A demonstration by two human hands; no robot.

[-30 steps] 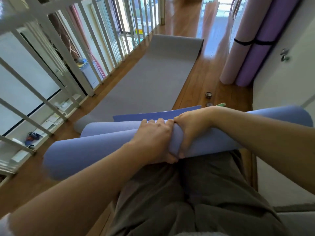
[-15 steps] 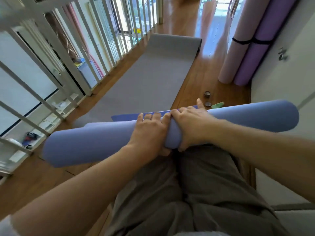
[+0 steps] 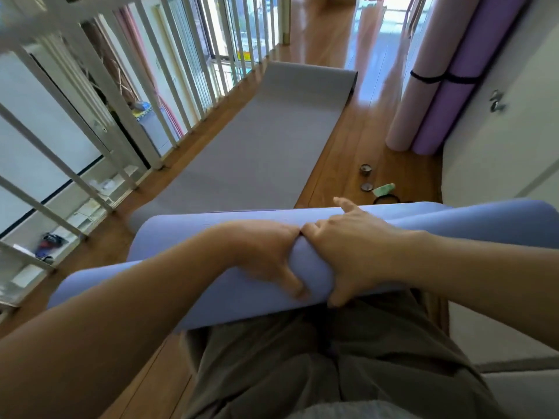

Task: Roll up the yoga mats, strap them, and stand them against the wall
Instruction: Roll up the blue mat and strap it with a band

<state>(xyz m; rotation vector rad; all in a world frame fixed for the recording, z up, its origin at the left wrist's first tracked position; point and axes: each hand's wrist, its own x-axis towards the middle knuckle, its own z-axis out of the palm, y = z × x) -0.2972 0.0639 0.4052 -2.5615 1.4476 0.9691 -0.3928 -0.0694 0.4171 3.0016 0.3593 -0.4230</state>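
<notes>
So we've got our left hand [image 3: 266, 255] and right hand [image 3: 348, 252] touching side by side at the middle of the rolled blue mat [image 3: 484, 219]. Both are curled round it with thumbs on the near side, and one right finger sticks out straight. The roll sits crosswise over our lap. The gray mat [image 3: 257, 146] lies flat on the floor [image 3: 341, 152] beyond, and the pink roll [image 3: 420, 95] and purple roll [image 3: 450, 107] lean on the wall [image 3: 499, 146], a black strap [image 3: 438, 77] round them.

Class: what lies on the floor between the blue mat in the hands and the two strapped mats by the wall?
Head view: two small round metal items, a green tube and a black loop, on wooden floor.
</notes>
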